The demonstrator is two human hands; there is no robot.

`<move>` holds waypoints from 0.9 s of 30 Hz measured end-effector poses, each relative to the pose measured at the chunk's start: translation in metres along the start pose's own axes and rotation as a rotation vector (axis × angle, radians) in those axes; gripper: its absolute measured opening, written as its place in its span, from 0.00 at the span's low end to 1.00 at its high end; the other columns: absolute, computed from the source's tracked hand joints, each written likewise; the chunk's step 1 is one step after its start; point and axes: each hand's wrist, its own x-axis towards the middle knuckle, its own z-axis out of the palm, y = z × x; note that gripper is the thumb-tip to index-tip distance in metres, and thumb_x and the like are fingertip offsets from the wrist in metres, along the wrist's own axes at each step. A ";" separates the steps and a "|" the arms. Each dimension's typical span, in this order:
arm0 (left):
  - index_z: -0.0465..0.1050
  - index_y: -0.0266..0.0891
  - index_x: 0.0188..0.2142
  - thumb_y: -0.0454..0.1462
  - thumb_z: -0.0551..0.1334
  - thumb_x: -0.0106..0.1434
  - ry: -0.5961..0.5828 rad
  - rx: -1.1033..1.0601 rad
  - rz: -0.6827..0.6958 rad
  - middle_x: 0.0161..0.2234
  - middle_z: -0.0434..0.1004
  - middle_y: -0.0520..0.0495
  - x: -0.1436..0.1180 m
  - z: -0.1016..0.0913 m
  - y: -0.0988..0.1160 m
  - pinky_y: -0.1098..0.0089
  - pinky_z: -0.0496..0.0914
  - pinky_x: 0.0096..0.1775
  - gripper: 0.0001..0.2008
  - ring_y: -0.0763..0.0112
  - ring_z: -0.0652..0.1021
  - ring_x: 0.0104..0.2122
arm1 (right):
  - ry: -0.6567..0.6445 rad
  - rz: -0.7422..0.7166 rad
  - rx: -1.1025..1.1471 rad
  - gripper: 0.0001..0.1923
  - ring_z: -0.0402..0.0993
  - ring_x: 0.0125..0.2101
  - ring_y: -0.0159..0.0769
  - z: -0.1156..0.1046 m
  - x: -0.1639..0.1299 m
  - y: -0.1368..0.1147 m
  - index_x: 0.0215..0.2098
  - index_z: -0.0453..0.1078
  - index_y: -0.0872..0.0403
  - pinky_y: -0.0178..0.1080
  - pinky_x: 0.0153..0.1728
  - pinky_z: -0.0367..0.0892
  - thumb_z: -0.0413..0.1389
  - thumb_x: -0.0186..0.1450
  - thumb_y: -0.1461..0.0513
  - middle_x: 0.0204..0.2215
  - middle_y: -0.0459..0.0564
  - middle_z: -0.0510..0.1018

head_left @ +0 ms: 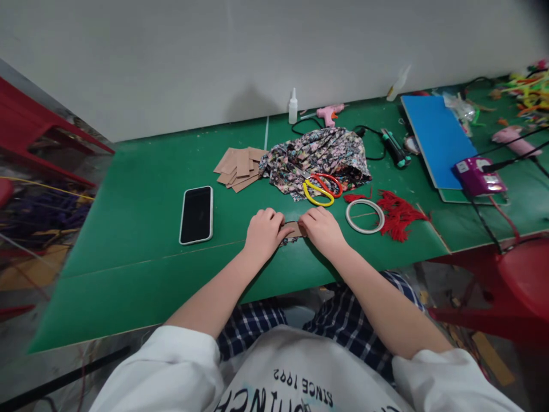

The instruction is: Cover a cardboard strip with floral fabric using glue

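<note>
The left hand [263, 232] and the right hand [322, 232] are together near the front edge of the green surface [141, 177]. Between them is a small piece of brown cardboard [294, 230], and each hand is gripping one end of it, with the fingers bent over. Along its near side there shows a bit of dark patterned cloth [290, 241]; it is perhaps folded around the cardboard, but the fingers cover too much for me to be certain.

Just beyond the hands lie the scissors [320, 189] with one yellow and one red handle, their blades reaching onto a crumpled floral cloth [319, 151]. To the left of this cloth, more cardboard pieces [242, 166] are lying in a loose, overlapping pile. A phone [197, 215] with dark screen lies to the left of the left hand. To the right of the right hand there is a white ring of tape [347, 217], and just beside it a bunch of red threads [398, 216]. Near the wall, a small white bottle [293, 110] stands upright, beside a pink glue gun [329, 115].
</note>
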 end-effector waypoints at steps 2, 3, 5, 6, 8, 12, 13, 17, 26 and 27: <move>0.67 0.37 0.33 0.49 0.60 0.58 0.026 0.038 -0.008 0.32 0.65 0.46 -0.001 -0.003 0.002 0.67 0.60 0.34 0.16 0.64 0.67 0.33 | 0.047 0.021 0.029 0.07 0.61 0.34 0.39 -0.001 -0.001 0.003 0.32 0.70 0.54 0.39 0.37 0.58 0.50 0.63 0.64 0.30 0.52 0.71; 0.67 0.37 0.33 0.49 0.59 0.58 0.035 0.054 -0.004 0.32 0.66 0.45 -0.001 -0.004 0.004 0.67 0.60 0.34 0.16 0.64 0.67 0.34 | 0.073 0.034 0.051 0.07 0.62 0.35 0.39 -0.002 -0.002 0.004 0.34 0.70 0.54 0.40 0.38 0.59 0.50 0.63 0.63 0.31 0.52 0.71; 0.68 0.37 0.34 0.46 0.58 0.61 0.038 0.076 0.036 0.33 0.67 0.44 -0.002 -0.004 0.007 0.66 0.61 0.33 0.13 0.63 0.67 0.34 | 0.116 0.059 0.105 0.08 0.63 0.37 0.40 -0.004 -0.003 0.008 0.37 0.71 0.53 0.41 0.40 0.60 0.50 0.63 0.63 0.33 0.52 0.72; 0.68 0.37 0.34 0.44 0.56 0.63 0.030 0.079 0.069 0.33 0.67 0.44 -0.002 -0.004 0.009 0.66 0.61 0.33 0.12 0.63 0.67 0.34 | 0.134 0.067 0.131 0.08 0.64 0.37 0.40 -0.005 -0.003 0.010 0.37 0.71 0.53 0.41 0.40 0.61 0.50 0.63 0.63 0.33 0.52 0.72; 0.69 0.37 0.34 0.39 0.53 0.65 0.002 0.071 0.137 0.32 0.68 0.45 -0.003 -0.001 0.013 0.67 0.62 0.34 0.09 0.64 0.68 0.34 | 0.156 0.067 0.174 0.09 0.64 0.38 0.40 -0.006 -0.003 0.013 0.39 0.71 0.54 0.42 0.42 0.62 0.50 0.63 0.64 0.34 0.53 0.73; 0.70 0.34 0.36 0.32 0.53 0.64 -0.036 0.065 0.202 0.35 0.72 0.43 -0.009 0.003 0.022 0.67 0.66 0.36 0.08 0.64 0.70 0.35 | 0.153 0.032 0.211 0.12 0.65 0.40 0.40 -0.006 -0.003 0.015 0.42 0.71 0.55 0.43 0.44 0.63 0.48 0.64 0.65 0.37 0.54 0.74; 0.70 0.33 0.36 0.31 0.53 0.64 -0.034 0.075 0.213 0.35 0.72 0.42 -0.011 0.003 0.023 0.66 0.66 0.38 0.08 0.64 0.70 0.36 | 0.152 0.030 0.213 0.12 0.65 0.40 0.40 -0.007 -0.003 0.015 0.42 0.71 0.55 0.43 0.44 0.63 0.48 0.64 0.65 0.37 0.54 0.74; 0.69 0.29 0.41 0.30 0.51 0.64 0.017 0.096 0.254 0.38 0.73 0.38 -0.019 0.002 0.030 0.62 0.66 0.45 0.11 0.61 0.72 0.40 | 0.180 0.024 0.223 0.14 0.65 0.39 0.40 -0.011 -0.004 0.012 0.42 0.71 0.57 0.42 0.43 0.64 0.47 0.63 0.67 0.36 0.54 0.74; 0.65 0.26 0.50 0.40 0.54 0.63 0.000 0.019 0.142 0.48 0.69 0.33 -0.031 0.001 0.042 0.61 0.65 0.50 0.20 0.57 0.70 0.48 | -0.104 -0.039 0.145 0.12 0.64 0.36 0.37 -0.012 -0.005 -0.002 0.33 0.74 0.55 0.39 0.38 0.59 0.48 0.60 0.70 0.34 0.51 0.75; 0.65 0.27 0.50 0.40 0.54 0.63 -0.002 0.012 0.136 0.48 0.69 0.34 -0.031 0.000 0.042 0.62 0.65 0.50 0.20 0.58 0.69 0.49 | -0.130 -0.031 0.122 0.12 0.64 0.37 0.37 -0.013 -0.005 -0.003 0.33 0.74 0.55 0.39 0.38 0.59 0.48 0.60 0.70 0.35 0.51 0.75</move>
